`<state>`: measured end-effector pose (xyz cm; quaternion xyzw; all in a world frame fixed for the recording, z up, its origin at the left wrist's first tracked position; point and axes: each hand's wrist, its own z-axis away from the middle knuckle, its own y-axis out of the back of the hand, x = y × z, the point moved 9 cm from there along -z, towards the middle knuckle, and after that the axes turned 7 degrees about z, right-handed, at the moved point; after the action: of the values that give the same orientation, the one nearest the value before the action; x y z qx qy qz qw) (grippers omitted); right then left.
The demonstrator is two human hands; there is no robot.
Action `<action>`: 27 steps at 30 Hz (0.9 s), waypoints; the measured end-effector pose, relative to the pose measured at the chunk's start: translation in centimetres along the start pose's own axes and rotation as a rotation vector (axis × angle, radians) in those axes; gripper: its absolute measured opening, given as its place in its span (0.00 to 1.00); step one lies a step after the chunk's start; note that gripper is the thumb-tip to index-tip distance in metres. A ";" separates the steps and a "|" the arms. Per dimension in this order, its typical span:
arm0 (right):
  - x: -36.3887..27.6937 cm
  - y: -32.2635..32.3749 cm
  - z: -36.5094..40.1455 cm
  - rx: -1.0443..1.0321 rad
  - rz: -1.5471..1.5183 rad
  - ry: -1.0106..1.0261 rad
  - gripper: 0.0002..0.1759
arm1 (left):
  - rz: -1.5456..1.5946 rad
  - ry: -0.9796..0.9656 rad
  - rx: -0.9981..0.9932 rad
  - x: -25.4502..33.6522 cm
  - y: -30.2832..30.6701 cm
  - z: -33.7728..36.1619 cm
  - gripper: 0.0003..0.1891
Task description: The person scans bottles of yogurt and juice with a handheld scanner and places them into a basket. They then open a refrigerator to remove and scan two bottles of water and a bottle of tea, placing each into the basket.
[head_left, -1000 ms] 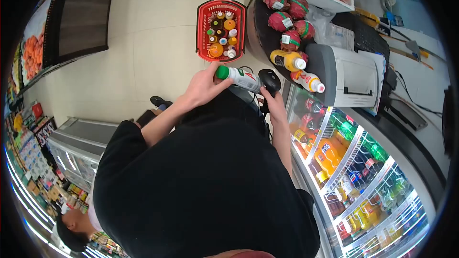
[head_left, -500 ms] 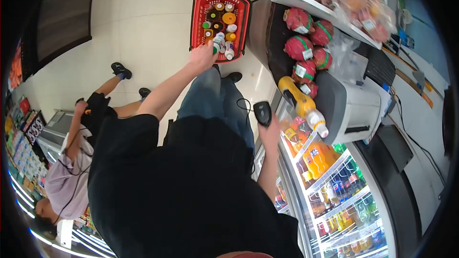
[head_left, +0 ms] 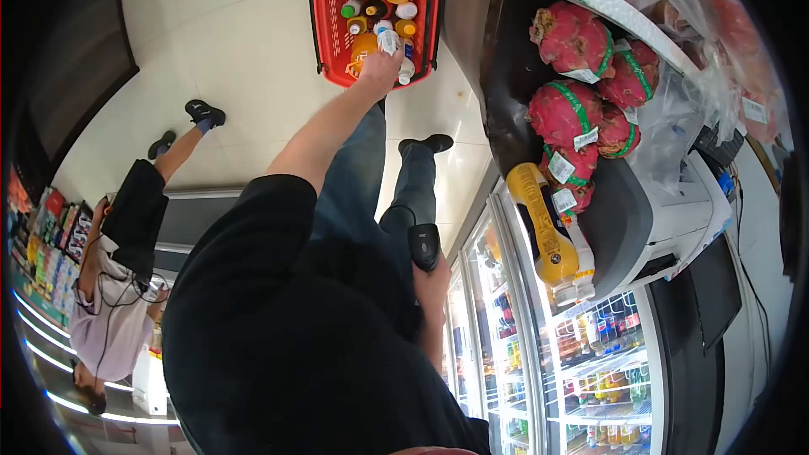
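Far left, another person [head_left: 118, 270] stands by the shelves, not involved. The red basket [head_left: 333, 25] sits on the floor [head_left: 236, 59]. The left hand [head_left: 379, 67] is down at its near edge, fingers wrapped round a white bottle [head_left: 388, 38] just inside the rim. The right hand [head_left: 431, 282] hangs by the hip, fingers closed on the scanner [head_left: 424, 244].

Looks early days to me. Only two are out, a yellow bottle [head_left: 543, 227] and a pale bottle [head_left: 581, 261] lying at the front edge of the bench [head_left: 506, 76], while roughly a dozen caps show in the basket. I count five dragon fruits [head_left: 573, 34] further back.
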<state>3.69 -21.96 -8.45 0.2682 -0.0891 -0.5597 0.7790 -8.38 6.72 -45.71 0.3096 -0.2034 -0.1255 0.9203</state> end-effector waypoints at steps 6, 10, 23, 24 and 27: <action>0.3 1.1 -0.1 0.003 -0.059 -0.042 0.21 | 0.065 0.066 -0.041 0.6 -2.1 -0.4 0.19; 1.3 1.6 -0.3 0.003 -0.059 0.024 0.22 | 0.220 0.123 -0.123 0.0 -2.1 1.5 0.24; 6.4 9.5 -1.4 0.112 0.017 0.346 0.24 | 0.803 -0.259 0.379 19.4 20.5 27.2 0.30; 7.5 9.5 -2.1 0.120 0.069 0.418 0.24 | 0.770 -0.304 0.424 21.8 22.3 28.9 0.32; 9.0 12.0 -1.6 0.159 0.094 0.500 0.23 | 0.663 -0.407 0.619 28.0 25.0 32.9 0.36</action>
<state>17.51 -26.94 -4.98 0.4539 0.0500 -0.4305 0.7786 4.19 -0.91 1.97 0.4560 -0.4942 0.1824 0.7173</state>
